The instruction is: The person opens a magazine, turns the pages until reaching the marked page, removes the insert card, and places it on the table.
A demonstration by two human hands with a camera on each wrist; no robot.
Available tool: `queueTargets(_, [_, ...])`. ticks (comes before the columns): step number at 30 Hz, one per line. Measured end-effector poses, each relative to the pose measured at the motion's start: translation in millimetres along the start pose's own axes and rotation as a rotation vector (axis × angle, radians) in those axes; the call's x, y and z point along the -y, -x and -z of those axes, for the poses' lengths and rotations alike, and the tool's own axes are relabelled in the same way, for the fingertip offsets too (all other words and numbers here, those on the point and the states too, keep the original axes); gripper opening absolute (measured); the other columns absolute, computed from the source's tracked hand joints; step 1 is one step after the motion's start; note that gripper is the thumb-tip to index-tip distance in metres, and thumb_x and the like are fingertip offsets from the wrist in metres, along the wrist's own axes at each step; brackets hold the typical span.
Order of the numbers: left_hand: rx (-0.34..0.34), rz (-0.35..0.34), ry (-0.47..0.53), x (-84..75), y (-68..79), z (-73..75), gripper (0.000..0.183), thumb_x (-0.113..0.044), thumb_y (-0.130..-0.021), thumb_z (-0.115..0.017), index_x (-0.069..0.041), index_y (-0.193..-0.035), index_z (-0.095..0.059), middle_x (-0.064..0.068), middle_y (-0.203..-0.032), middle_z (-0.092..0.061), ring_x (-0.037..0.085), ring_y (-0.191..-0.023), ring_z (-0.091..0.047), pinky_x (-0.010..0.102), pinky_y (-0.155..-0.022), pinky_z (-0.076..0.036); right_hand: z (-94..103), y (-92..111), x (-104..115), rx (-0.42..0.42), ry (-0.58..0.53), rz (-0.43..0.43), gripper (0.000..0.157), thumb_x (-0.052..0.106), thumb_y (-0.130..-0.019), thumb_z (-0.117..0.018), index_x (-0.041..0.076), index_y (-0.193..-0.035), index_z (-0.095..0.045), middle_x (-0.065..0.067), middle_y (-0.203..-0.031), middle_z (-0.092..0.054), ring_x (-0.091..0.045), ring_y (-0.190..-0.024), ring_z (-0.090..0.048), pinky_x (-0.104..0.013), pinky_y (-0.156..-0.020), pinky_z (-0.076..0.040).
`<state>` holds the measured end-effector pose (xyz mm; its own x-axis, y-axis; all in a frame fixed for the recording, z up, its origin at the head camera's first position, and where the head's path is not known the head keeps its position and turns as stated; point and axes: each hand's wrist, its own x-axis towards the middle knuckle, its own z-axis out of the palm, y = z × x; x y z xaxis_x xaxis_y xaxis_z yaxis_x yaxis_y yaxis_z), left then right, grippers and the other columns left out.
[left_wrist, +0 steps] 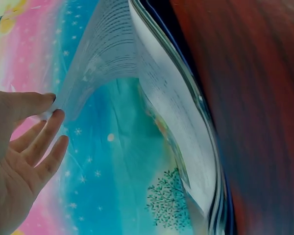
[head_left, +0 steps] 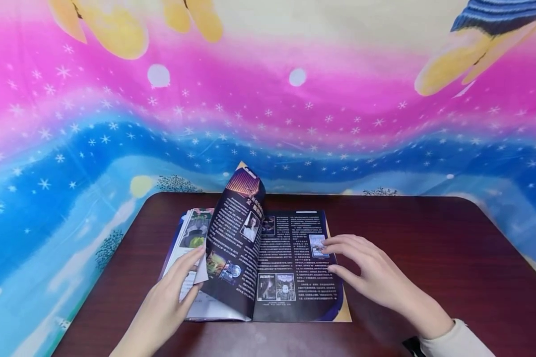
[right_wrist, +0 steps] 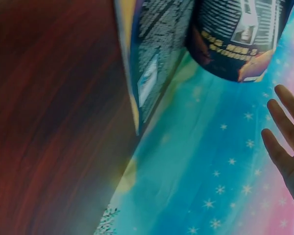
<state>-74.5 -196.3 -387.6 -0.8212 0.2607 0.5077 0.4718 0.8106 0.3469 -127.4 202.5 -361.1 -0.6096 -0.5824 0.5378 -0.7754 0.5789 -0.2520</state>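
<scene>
A magazine [head_left: 301, 258] lies spread on the table, its dark right-hand page printed with white text and small pictures. One dark page [head_left: 234, 233] stands raised and curved over the left half. My left hand [head_left: 167, 292] pinches that page's outer lower edge between thumb and fingers; the left wrist view shows the same grip, with the page [left_wrist: 108, 54] bowed up from the stack. Over the right-hand page's outer edge hovers my right hand [head_left: 366, 267], fingers spread and slightly bent, holding nothing. In the right wrist view its fingers [right_wrist: 284, 122] are extended, apart from the paper.
A dark red-brown wooden table [head_left: 429, 248] with rounded far corners carries the magazine. Behind it hangs a pink and blue cloth [head_left: 268, 124] with snowflakes and white dots. A light sleeve [head_left: 457, 339] covers the right wrist.
</scene>
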Motion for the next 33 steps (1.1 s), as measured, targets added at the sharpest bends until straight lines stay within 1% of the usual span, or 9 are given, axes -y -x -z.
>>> queueTargets(3, [-0.021,0.014,-0.008,3.4,2.9,0.9,0.089,0.006,-0.073,-0.082,-0.017,-0.150,-0.042,0.004,-0.144,-0.050,0.015,-0.103,-0.064,0.041,-0.078,-0.057,-1.0,3.9,-3.1,0.005,-0.006,0.022,0.032,0.019,-0.089,-0.075,0.026,-0.118,-0.066,0.007,-0.124,-0.064,-0.016,-0.116,-0.058,-0.019,-0.106,-0.031])
queueTargets(5, [-0.035,0.020,-0.016,6.2,4.5,1.4,0.089,0.005,-0.073,-0.083,-0.016,-0.149,-0.043,0.005,-0.143,-0.051,0.015,-0.101,-0.065,0.042,-0.077,-0.057,-2.1,7.1,-5.0,0.012,-0.008,0.032,0.035,0.015,-0.086,-0.077,0.026,-0.118,-0.066,0.007,-0.123,-0.064,-0.016,-0.114,-0.059,-0.018,-0.106,-0.031])
queueTargets(10, [-0.064,0.019,-0.034,14.3,8.4,3.0,0.087,0.007,-0.072,-0.082,-0.012,-0.148,-0.044,0.007,-0.142,-0.052,0.016,-0.097,-0.066,0.040,-0.068,-0.057,-5.2,16.9,-10.1,0.060,0.002,0.021,0.036,0.016,-0.085,-0.078,0.028,-0.117,-0.066,0.011,-0.124,-0.062,-0.013,-0.114,-0.059,-0.020,-0.104,-0.034])
queueTargets(15, [-0.061,0.032,-0.040,21.8,13.3,4.1,0.087,0.007,-0.072,-0.082,-0.010,-0.148,-0.043,0.009,-0.144,-0.049,0.020,-0.098,-0.067,0.040,-0.064,-0.056,-9.3,24.5,-14.1,0.094,0.004,0.023,0.035,0.017,-0.086,-0.078,0.028,-0.116,-0.066,0.013,-0.124,-0.061,-0.012,-0.115,-0.058,-0.020,-0.103,-0.035])
queueTargets(19, [-0.030,0.072,-0.052,25.6,17.6,5.5,0.087,0.007,-0.073,-0.082,-0.010,-0.149,-0.042,0.011,-0.142,-0.049,0.022,-0.098,-0.067,0.041,-0.062,-0.055,-12.4,28.6,-15.6,0.090,0.003,0.037,0.038,0.013,-0.082,-0.080,0.027,-0.115,-0.066,0.009,-0.121,-0.064,-0.014,-0.111,-0.060,-0.018,-0.102,-0.035])
queueTargets(22, [-0.001,0.100,-0.057,28.3,20.7,7.1,0.086,0.006,-0.074,-0.081,-0.010,-0.148,-0.042,0.011,-0.141,-0.049,0.023,-0.097,-0.067,0.041,-0.061,-0.054,-14.1,31.8,-16.3,0.109,0.008,0.025,0.038,0.012,-0.081,-0.081,0.025,-0.113,-0.067,0.007,-0.120,-0.065,-0.013,-0.110,-0.060,-0.020,-0.100,-0.037])
queueTargets(28, [0.053,0.151,-0.058,35.4,27.0,9.6,0.082,0.002,-0.077,-0.081,-0.013,-0.147,-0.043,0.008,-0.136,-0.053,0.022,-0.098,-0.066,0.044,-0.064,-0.054,-16.9,38.9,-19.0,0.153,0.027,-0.003,0.033,0.013,-0.080,-0.083,0.020,-0.109,-0.069,0.007,-0.118,-0.066,-0.012,-0.108,-0.061,-0.036,-0.091,-0.049])
queueTargets(31, [0.091,0.191,-0.051,38.9,30.0,10.6,0.080,-0.001,-0.078,-0.082,-0.014,-0.146,-0.044,0.007,-0.131,-0.057,0.022,-0.097,-0.065,0.044,-0.064,-0.053,-17.6,42.6,-20.6,0.183,0.033,-0.014,0.032,0.014,-0.081,-0.082,0.019,-0.110,-0.069,0.006,-0.118,-0.066,-0.013,-0.108,-0.062,-0.043,-0.088,-0.052])
queueTargets(33, [0.132,0.224,-0.050,41.1,30.8,11.6,0.075,-0.003,-0.079,-0.081,-0.014,-0.144,-0.046,0.008,-0.126,-0.059,0.024,-0.097,-0.065,0.044,-0.064,-0.053,-18.1,45.0,-21.7,0.211,0.035,-0.029,0.031,0.016,-0.082,-0.081,0.019,-0.110,-0.069,0.006,-0.119,-0.065,-0.014,-0.108,-0.062,-0.044,-0.087,-0.052])
